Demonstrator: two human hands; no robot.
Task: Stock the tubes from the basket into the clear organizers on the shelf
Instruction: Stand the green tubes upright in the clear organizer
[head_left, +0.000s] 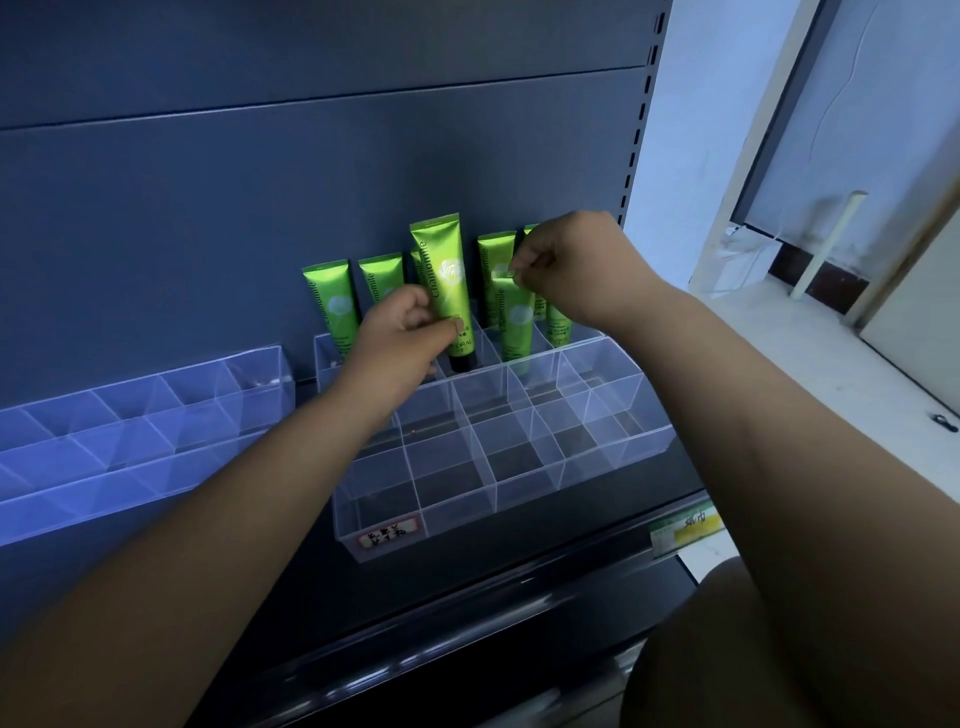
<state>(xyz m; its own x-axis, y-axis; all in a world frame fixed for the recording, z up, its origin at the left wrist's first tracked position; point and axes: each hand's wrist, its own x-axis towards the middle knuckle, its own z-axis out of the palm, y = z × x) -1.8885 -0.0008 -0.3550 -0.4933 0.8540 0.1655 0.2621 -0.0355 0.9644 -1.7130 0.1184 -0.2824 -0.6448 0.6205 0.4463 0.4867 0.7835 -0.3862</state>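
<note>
Several green tubes stand upright in the back row of a clear tiered organizer (524, 483) on the dark shelf. My left hand (400, 338) grips one green tube (444, 280) near its lower end, cap down, held higher than the rest over a back compartment. My right hand (566, 265) pinches the top edge of another green tube (514, 322) that stands in a compartment one row forward, to the right. Two tubes (330, 306) stand to the left of my left hand. The basket is out of view.
A second clear organizer (130, 431) lies to the left on the shelf, its compartments holding nothing. A pink label (388, 532) is on the front of the right organizer. A yellow-green price tag (685, 527) sits on the shelf edge. A window sill is at the right.
</note>
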